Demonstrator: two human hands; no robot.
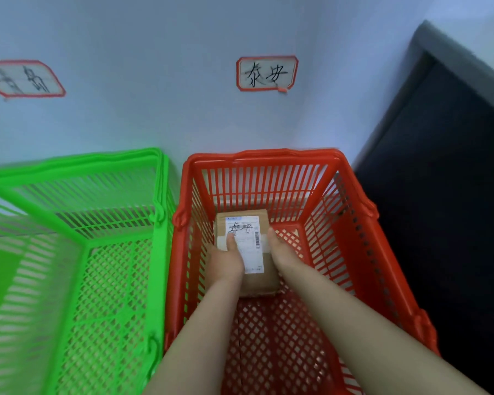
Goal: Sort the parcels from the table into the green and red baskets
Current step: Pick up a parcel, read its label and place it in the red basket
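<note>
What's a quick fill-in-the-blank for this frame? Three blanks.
1. The left hand and right hand hold one ____ between them.
2. It is inside the red basket, to the ____ of the green basket.
3. The left thumb rests on its white ____.
Missing: parcel; right; label.

The white, red-bordered paper sign above the red plastic basket carries two handwritten black characters, 泰安. The same two characters are handwritten on the white shipping label of the brown cardboard parcel, beside a printed barcode (fine print illegible). The second red-bordered sign, above the green plastic basket, is too blurred to read.
</note>
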